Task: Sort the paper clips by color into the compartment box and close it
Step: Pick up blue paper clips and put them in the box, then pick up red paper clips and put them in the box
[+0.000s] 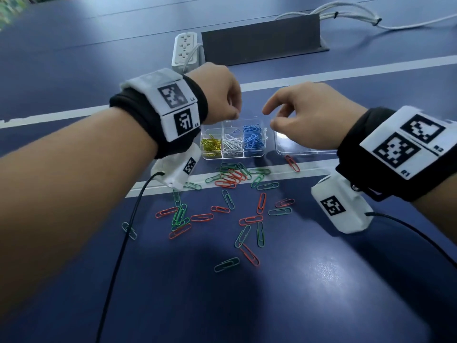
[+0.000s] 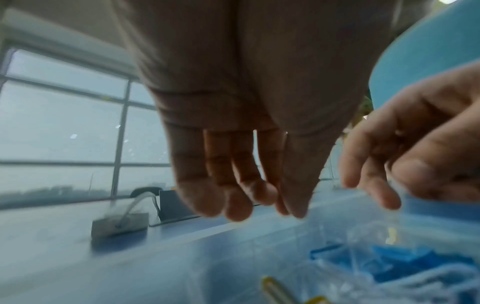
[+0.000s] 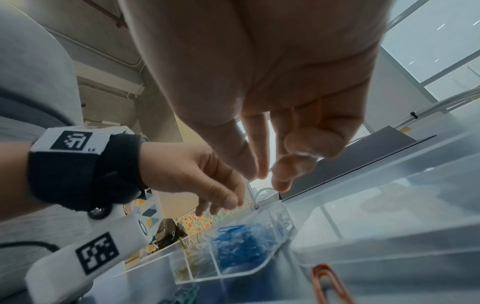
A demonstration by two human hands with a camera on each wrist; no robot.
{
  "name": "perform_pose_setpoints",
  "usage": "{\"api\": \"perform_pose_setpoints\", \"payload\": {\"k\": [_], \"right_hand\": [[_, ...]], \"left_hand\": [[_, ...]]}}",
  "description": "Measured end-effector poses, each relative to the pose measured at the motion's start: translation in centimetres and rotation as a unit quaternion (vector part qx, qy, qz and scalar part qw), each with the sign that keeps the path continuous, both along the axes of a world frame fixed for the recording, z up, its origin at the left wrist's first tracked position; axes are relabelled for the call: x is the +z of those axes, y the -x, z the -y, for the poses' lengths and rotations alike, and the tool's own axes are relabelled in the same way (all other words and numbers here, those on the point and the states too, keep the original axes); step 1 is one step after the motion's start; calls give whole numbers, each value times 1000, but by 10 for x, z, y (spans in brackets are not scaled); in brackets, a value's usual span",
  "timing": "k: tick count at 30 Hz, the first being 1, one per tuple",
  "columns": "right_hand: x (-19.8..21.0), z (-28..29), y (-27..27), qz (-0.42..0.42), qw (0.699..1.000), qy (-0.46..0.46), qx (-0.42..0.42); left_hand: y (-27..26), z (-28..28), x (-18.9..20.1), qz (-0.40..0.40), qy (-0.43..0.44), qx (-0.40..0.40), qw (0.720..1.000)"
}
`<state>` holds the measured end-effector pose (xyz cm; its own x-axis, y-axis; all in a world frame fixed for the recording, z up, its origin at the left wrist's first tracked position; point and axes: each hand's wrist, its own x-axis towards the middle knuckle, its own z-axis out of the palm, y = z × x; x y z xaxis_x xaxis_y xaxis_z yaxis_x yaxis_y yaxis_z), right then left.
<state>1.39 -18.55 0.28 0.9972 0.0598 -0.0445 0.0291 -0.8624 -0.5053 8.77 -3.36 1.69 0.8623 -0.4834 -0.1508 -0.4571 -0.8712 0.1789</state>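
Observation:
A clear compartment box stands open on the blue table. Its front row holds yellow clips, white clips and blue clips. The clear lid lies flat to the right of it. Red and green clips lie scattered in front, and one red clip sits by the lid's front edge. My left hand hovers over the box's back row with fingers hanging down and nothing visible in them. Above the gap between box and lid, my right hand has loosely bent fingers and holds nothing.
A white power strip and a dark grey cable cover sit behind the box, with white cables at the back right. Black wrist-camera cords trail over the near table. White lines cross the tabletop.

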Motion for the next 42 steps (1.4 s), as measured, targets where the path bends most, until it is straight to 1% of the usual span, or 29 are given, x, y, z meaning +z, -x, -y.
{"api": "perform_pose_setpoints", "payload": {"k": [2,3,7,10,16,18,22,26,28,31,33,36,39,42], "right_hand": [[-1,-2,1,-2,1000,3,0],[-1,-3,1,-3,1000,4,-1],[-1,-6,4,-9,1000,11,1],[-1,-6,6,-15,1000,11,0],[-2,-1,8,-15,1000,8,-14],[-1,1,9,-17,1000,9,-18],[0,3,12,-28,999,22,-22],[1,1,17,-61,996,67,-22],[2,0,22,-81,991,103,-15],[0,-4,27,-99,983,154,1],[-2,-8,28,-103,979,174,8],[-5,-12,27,-101,978,182,13],[-6,-16,25,-93,975,203,19],[-5,-17,25,-91,974,207,26]], "left_hand": [[-1,-1,-4,20,-78,-6,997],[-1,1,-5,17,-97,-2,995],[-2,13,-10,11,-169,-1,986],[-4,21,-11,-7,-187,8,982],[-4,18,-8,-45,-154,25,987],[-4,13,-8,-42,-120,34,991],[0,11,-6,0,-78,19,997],[4,19,0,30,-59,-3,998],[6,25,1,34,-59,-17,998],[9,32,-6,49,-83,-34,995],[10,33,-11,70,-94,-34,993],[13,34,-12,98,-84,-31,991],[16,33,-15,107,-74,-32,991],[17,29,-14,103,-39,-27,994]]}}
